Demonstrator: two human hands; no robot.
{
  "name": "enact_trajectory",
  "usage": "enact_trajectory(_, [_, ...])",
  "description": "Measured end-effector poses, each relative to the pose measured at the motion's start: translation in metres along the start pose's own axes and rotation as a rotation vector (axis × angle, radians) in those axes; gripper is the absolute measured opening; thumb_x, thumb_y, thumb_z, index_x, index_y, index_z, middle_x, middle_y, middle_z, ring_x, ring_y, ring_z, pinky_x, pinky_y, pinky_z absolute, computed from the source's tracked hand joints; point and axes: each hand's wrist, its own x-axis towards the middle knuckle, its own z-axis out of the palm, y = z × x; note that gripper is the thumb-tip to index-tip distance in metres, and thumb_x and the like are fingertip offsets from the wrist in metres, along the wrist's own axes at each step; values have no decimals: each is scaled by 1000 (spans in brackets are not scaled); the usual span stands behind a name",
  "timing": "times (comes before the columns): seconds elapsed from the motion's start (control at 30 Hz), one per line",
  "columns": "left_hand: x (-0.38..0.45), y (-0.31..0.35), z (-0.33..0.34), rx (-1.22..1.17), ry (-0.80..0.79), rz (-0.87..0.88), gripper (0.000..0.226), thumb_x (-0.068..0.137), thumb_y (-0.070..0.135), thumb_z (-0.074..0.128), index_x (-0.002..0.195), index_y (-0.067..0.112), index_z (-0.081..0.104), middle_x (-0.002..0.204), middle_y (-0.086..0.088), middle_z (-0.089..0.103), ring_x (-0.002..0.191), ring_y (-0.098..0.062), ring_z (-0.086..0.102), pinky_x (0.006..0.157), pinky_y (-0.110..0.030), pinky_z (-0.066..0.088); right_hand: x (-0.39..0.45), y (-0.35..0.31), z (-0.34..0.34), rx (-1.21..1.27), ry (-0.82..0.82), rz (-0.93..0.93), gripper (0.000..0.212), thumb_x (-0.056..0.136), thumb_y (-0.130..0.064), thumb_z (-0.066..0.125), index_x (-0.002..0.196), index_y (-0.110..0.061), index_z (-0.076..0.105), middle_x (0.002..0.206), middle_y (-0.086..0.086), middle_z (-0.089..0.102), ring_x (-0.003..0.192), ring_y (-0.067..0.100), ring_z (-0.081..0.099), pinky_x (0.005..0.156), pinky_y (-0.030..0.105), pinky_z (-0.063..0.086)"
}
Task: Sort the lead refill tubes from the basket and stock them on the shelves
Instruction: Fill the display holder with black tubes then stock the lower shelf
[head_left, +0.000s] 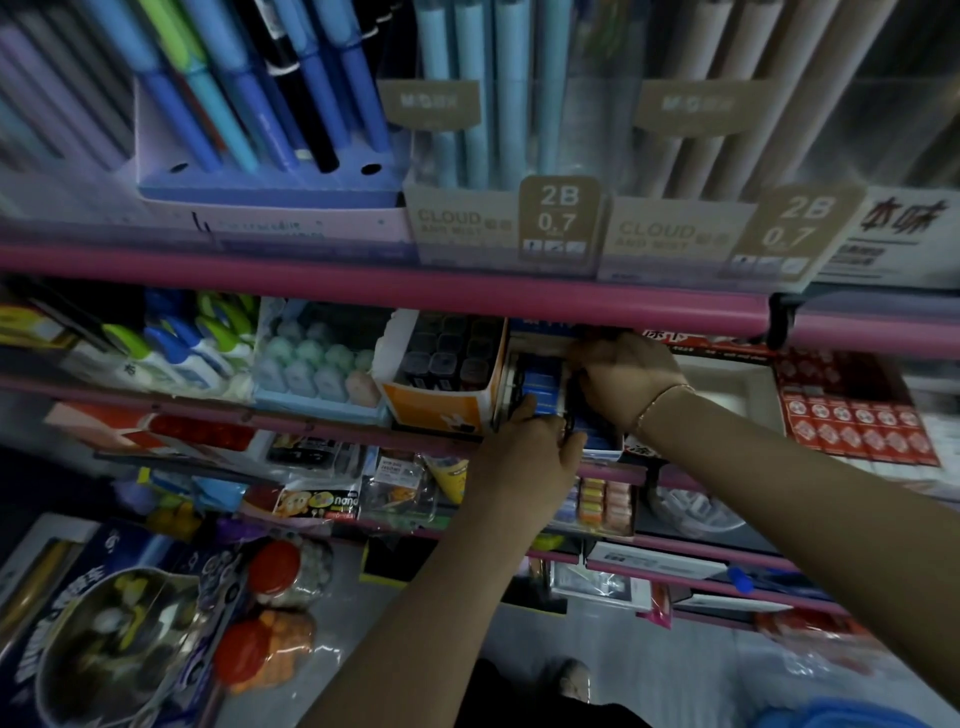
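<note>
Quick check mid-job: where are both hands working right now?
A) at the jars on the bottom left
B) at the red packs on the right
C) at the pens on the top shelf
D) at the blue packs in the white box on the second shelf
D: the left hand and right hand meet at the blue packs in the white box, just right of the orange box.

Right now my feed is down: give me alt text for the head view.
Both hands work at a display box of blue lead refill tubes on a pink-edged shelf: the left hand at its front, the right hand reaching in from above. An orange box stands beside it.
</note>
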Motion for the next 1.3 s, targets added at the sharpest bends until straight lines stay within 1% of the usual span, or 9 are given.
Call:
enact_trajectory(0.4, [-1,-3,2,-5,18,12,41,100,43,36,122,15,57,157,-4,22,117,-28,54,89,-39,49,-1,-7,-4,-141,-30,8,28,94,-20,44,115,-15,61,110,8,66,99,29,62,75,32,45])
enact_trajectory(0.53, [1,-5,4,-64,62,29,39,100,41,40,116,12,59,150,-5,37,131,-21,42,91,-37,44,0,-10,-13,-134,-88,-58,26,90,-16,49,112,-12,62,108,10,65,99,30,62,78,33,47])
enact_trajectory(0.6, [-1,-6,5,-224,193,59,34,98,37,48,110,10,63,126,-7,58,118,-21,52,87,-35,47,-5,-7,-21,-13,-86,-76,29,90,-17,48,116,-15,63,112,10,65,102,28,61,83,32,49])
enact_trajectory(0.67, [-6,-5,3,-511,346,59,28,95,36,54,94,11,66,89,-7,66,80,-22,60,66,-31,44,-15,-6,-31,184,45,-12,29,90,-13,47,111,-11,67,110,12,67,98,29,62,84,35,48])
enact_trajectory(0.73, [-12,-1,-1,-888,398,-50,34,92,41,57,72,14,59,59,-4,55,51,-20,49,53,-30,36,-32,-12,-41,584,117,187,20,89,-4,50,91,-4,70,91,15,69,82,30,63,77,36,50])
enact_trajectory(0.8, [-15,7,-6,-1361,332,-218,40,90,45,58,61,19,50,49,5,43,42,-12,39,45,-25,34,-51,-22,-53,1134,-93,401,19,88,4,48,79,-6,62,74,14,63,61,24,60,60,34,55])
enact_trajectory(0.9, [-14,23,-15,-1806,236,-346,40,90,50,54,64,20,44,48,8,36,40,-8,37,40,-21,34,-75,-33,-63,1537,-317,458,15,84,5,53,79,-9,53,70,10,59,55,17,59,47,27,51])
enact_trajectory(1.17, [-16,43,-16,-1973,122,-362,34,96,47,43,82,17,51,53,1,59,53,-15,62,54,-27,51,-92,-35,-62,1560,-169,376,26,71,15,68,84,-6,60,82,15,53,57,15,58,53,18,51])
enact_trajectory(1.3, [-13,31,-16,-1783,146,-363,30,97,39,45,96,13,60,93,-9,61,82,-22,57,68,-35,41,-89,-20,-61,1938,-190,484,25,77,19,55,87,-2,64,66,14,66,53,17,66,51,19,54])
